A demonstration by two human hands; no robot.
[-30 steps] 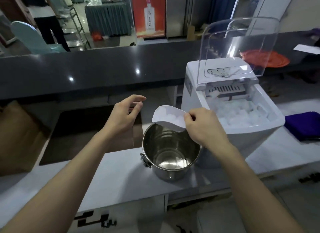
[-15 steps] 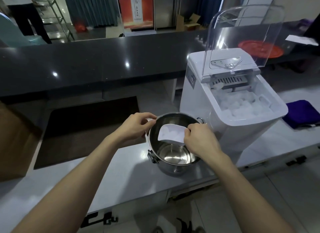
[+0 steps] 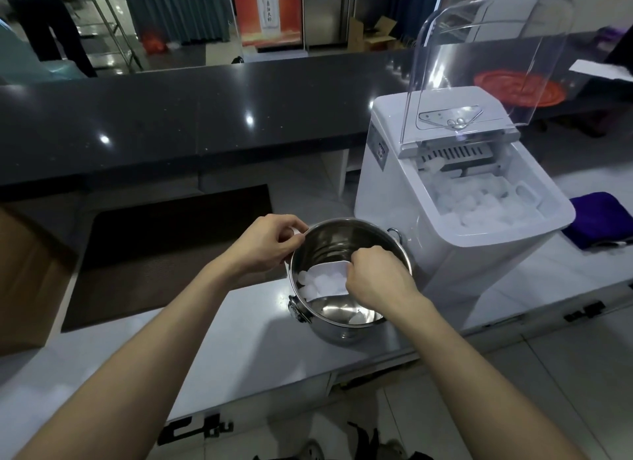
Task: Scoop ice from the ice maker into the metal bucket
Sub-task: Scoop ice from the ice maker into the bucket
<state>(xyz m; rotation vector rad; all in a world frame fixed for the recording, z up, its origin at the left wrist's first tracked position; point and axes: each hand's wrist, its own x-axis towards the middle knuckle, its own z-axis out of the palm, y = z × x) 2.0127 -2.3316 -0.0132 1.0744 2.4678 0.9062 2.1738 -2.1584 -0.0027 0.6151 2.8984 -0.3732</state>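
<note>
A shiny metal bucket (image 3: pixel 346 326) stands on the grey counter, just left of the white ice maker (image 3: pixel 387 199). The ice maker's clear lid (image 3: pixel 486 59) is raised and its bin holds a heap of ice (image 3: pixel 479 202). My right hand (image 3: pixel 376 280) grips a white scoop (image 3: pixel 325 283) full of ice, tilted down inside the bucket. A piece of ice (image 3: pixel 358 317) lies on the bucket's bottom. My left hand (image 3: pixel 267 244) holds the bucket's left rim with curled fingers.
A dark mat (image 3: pixel 164 254) lies to the left of the bucket. A black raised bar top (image 3: pixel 191 117) runs behind. A purple cloth (image 3: pixel 603 220) lies right of the ice maker. The counter edge (image 3: pixel 308 374) is near my body.
My right hand carried the scoop from above the rim down into the bucket and tipped it. My left hand came in and took hold of the bucket's rim.
</note>
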